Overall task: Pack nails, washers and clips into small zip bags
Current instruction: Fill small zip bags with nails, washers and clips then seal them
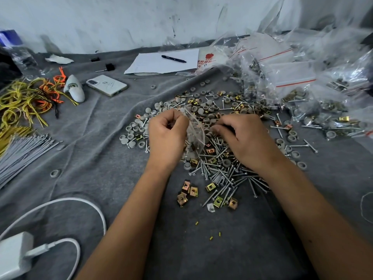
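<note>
Head view, left hand point(167, 132) pinching zip bag point(194, 134) rim, right hand point(242, 138) curled, picking in nails point(222, 172), bare cloth point(101, 138) leftward.

Bare grey cloth point(96, 142) is left open between the heap of nails point(224, 170) in the middle and the grey ties point(22, 154) at the left edge. Open cloth is also seen in the near foreground, broken only by a few loose clips point(187, 191). The far right is blocked by a pile of bags point(302, 77). The far left is crowded by yellow wires point(22, 100), a phone point(106, 85) and a white cable point(60, 207).
</note>
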The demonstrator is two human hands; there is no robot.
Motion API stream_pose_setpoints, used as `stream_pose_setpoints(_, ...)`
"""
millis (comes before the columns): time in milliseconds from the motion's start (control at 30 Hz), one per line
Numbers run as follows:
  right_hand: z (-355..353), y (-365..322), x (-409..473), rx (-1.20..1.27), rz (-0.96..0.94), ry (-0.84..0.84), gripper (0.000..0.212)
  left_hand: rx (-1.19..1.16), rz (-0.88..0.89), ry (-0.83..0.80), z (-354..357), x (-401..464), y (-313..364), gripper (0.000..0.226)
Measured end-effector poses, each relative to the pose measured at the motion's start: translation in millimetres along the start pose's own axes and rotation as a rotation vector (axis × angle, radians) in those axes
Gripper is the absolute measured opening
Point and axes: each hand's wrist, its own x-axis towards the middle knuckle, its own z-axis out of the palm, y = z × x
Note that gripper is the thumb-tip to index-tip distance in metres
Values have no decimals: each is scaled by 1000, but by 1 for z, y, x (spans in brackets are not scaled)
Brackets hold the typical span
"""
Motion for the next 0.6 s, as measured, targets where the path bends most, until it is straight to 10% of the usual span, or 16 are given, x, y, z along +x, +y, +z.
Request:
stream_pose_setpoints(267,1,-6,-2,-161,-5,-115,55,-183,-67,156,-5,5,2,32)
stream_pose_setpoints(600,9,-12,5,-326,-34,-210,25,-275,-81,153,-5,6,2,40)
